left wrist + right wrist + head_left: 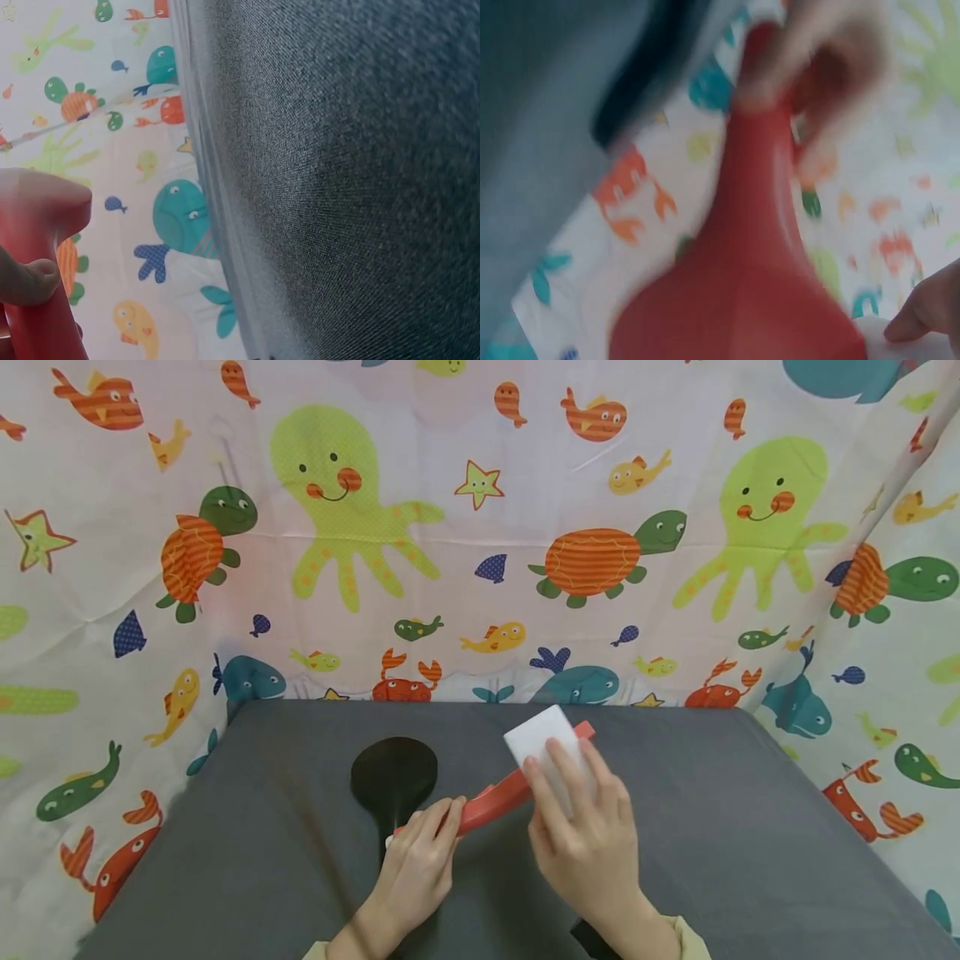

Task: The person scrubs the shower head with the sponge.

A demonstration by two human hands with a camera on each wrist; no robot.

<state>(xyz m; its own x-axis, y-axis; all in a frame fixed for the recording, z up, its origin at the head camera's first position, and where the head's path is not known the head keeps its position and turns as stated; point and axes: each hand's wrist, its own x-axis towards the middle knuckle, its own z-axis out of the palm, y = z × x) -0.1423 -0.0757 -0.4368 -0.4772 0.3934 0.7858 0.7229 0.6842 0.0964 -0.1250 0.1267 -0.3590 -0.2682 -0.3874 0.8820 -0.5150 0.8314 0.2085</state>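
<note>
My left hand [420, 860] grips the handle of a red spatula [491, 803], which slants up to the right above the table. In the right wrist view the spatula [742, 255] widens from a narrow handle into a broad head. My right hand [588, 839] holds a white sponge [542, 739] against the head, covering part of it. The left wrist view shows the left thumb [34, 281] along the red handle [41, 322]. Left of the spatula lies a black utensil [393, 772] with a round head, like a ladle or spoon; the left hand hides part of its handle.
A grey cloth [720, 827] covers the table. Behind and at both sides hangs a white curtain [465, 585] printed with sea animals. A dark band [592, 937] shows at the right wrist.
</note>
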